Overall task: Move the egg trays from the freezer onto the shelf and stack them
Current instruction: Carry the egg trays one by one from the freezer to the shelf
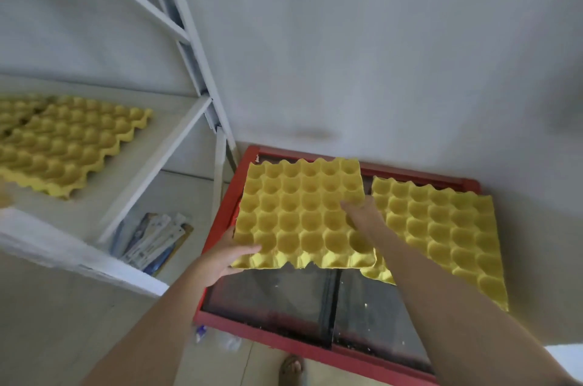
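A yellow egg tray [299, 212] lies over the left part of the red-framed freezer [220, 218] with its glass lid. My left hand [225, 256] grips the tray's near left corner, thumb on top. My right hand [362, 212] holds the tray's right edge, fingers curled over it. A second yellow egg tray [441, 234] rests on the freezer's right side, partly under the first. On the white shelf [94, 206] at the left sits a stack of yellow egg trays [66, 143].
White metal shelf posts [202, 70] rise between shelf and freezer. Booklets or packets [154, 240] lie on a lower shelf level. A pale wall stands behind the freezer. A sandalled foot [291, 366] shows on the tiled floor.
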